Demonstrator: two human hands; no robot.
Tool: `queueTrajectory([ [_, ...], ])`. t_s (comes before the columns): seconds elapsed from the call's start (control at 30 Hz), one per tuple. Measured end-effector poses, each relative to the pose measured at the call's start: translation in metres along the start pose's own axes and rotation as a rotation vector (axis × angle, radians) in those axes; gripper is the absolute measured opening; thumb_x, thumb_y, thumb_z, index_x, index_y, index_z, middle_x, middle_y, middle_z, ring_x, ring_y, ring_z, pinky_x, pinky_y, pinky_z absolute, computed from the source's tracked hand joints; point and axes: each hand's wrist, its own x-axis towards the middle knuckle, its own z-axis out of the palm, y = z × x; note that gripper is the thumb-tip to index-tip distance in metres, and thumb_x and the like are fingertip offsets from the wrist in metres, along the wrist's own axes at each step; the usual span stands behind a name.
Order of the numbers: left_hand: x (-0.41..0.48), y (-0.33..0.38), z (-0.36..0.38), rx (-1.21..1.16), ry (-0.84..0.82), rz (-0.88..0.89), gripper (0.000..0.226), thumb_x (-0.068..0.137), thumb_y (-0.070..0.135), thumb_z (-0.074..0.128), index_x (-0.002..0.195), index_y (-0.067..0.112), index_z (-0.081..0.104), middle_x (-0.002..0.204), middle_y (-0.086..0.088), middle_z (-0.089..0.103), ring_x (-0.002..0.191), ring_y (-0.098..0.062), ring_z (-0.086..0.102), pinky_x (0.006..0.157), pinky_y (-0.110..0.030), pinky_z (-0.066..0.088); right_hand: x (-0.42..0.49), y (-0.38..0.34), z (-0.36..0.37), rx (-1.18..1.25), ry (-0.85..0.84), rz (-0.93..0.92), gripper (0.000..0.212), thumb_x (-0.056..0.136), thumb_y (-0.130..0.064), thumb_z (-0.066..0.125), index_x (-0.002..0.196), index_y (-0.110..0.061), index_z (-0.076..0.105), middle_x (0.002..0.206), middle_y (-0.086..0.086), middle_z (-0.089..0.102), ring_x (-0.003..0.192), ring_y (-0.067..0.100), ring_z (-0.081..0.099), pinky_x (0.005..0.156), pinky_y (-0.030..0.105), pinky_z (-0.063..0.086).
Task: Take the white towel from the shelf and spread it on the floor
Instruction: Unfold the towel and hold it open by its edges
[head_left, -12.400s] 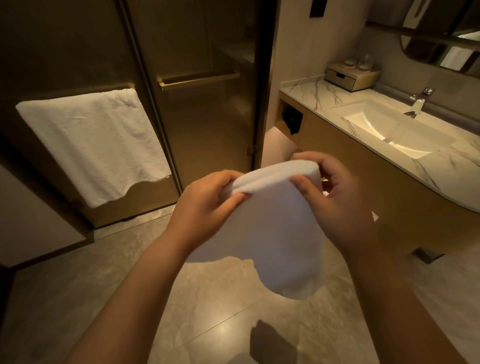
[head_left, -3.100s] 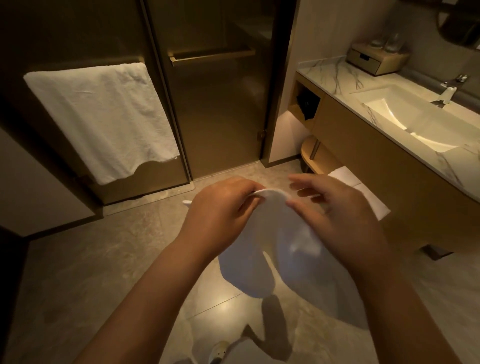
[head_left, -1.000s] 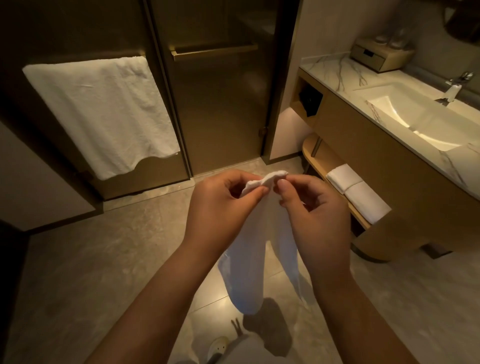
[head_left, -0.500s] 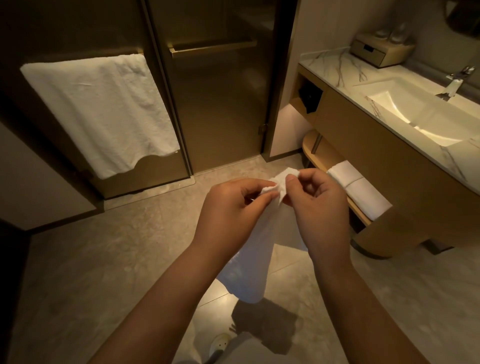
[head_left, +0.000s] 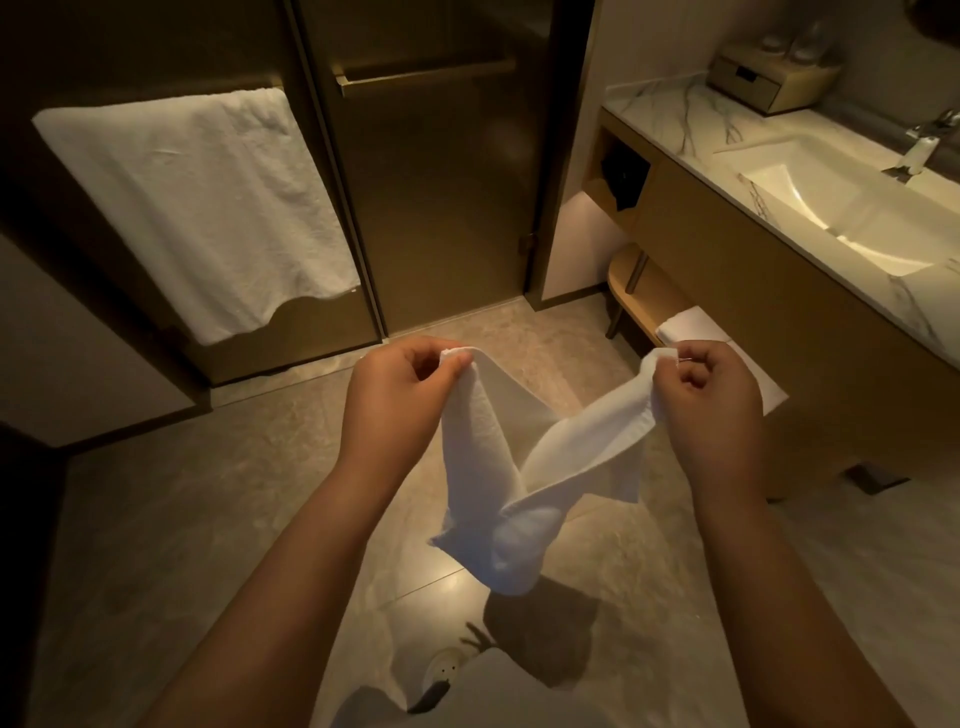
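Your left hand (head_left: 400, 395) is at the centre of the frame, its thumb and curled fingers pinching one top corner of the white towel (head_left: 498, 483). Your right hand (head_left: 706, 400), right of centre at the same height, pinches another corner in the same way. The hands are held apart. The towel sags between them in a V, its two bands meeting low and bunching into a loose fold that hangs toward the lower middle of the frame. It is in the air above the floor (head_left: 208, 519) and does not touch it; its shadow lies on the tiles just below.

Just behind your right hand, at the right of the frame, the low wooden shelf (head_left: 639, 296) under the counter (head_left: 670, 114) carries a folded white cloth (head_left: 691, 325), partly hidden by your knuckles. The sink (head_left: 810, 208) and tap (head_left: 924, 145) are at the upper right, with a small box (head_left: 769, 83) on the counter's far end. A large towel (head_left: 192, 208) hangs on a rail at the upper left, beside the glass door (head_left: 441, 182) at the top centre.
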Motion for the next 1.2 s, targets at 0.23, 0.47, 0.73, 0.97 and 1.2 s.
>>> queueTrajectory([
  [0.23,0.011,-0.024,-0.005,0.065,0.064,-0.051,0.018,0.087,0.03,0.064,0.079,0.046,0.062,0.075,0.026,0.063,0.074,0.008,0.061,0.065,-0.018,0.05,0.008,0.025,-0.011,-0.142,0.001,0.029,0.023,0.091,-0.026,0.057,0.111,-0.015,0.062,0.099,0.002,0.064,0.086,0.013,0.057,0.083,0.04,0.053],
  [0.47,0.027,-0.053,-0.035,0.089,0.222,-0.151,0.008,0.085,0.03,0.064,0.091,0.031,0.07,0.078,0.01,0.068,0.076,-0.005,0.063,0.069,-0.033,0.056,0.012,0.044,-0.017,-0.327,-0.013,-0.005,0.02,0.095,-0.021,0.048,0.108,-0.01,0.058,0.114,0.016,0.061,0.106,0.031,0.056,0.093,0.049,0.045],
  [0.73,0.025,-0.069,-0.035,0.155,0.199,-0.184,0.007,0.088,0.029,0.061,0.084,0.031,0.067,0.074,0.012,0.064,0.074,-0.003,0.06,0.067,-0.031,0.053,0.015,0.057,-0.007,-0.392,-0.022,-0.013,0.019,0.096,-0.022,0.045,0.107,-0.011,0.056,0.111,0.015,0.062,0.102,0.031,0.058,0.085,0.045,0.048],
  [0.97,0.034,-0.081,-0.042,0.22,0.221,-0.177,0.011,0.089,0.029,0.059,0.084,0.024,0.067,0.077,0.003,0.066,0.072,-0.004,0.059,0.058,-0.022,0.045,0.021,0.063,-0.005,-0.424,0.019,0.0,0.018,0.096,-0.022,0.045,0.108,-0.014,0.056,0.115,0.016,0.061,0.106,0.034,0.056,0.09,0.053,0.048],
  [1.2,0.036,-0.098,-0.026,0.237,0.102,-0.22,0.017,0.091,0.031,0.056,0.082,0.022,0.068,0.072,0.002,0.064,0.068,-0.013,0.061,0.056,-0.029,0.048,0.016,0.074,0.012,-0.462,0.037,0.015,0.02,0.096,-0.024,0.045,0.108,-0.015,0.057,0.11,0.013,0.063,0.101,0.031,0.059,0.085,0.047,0.051],
])
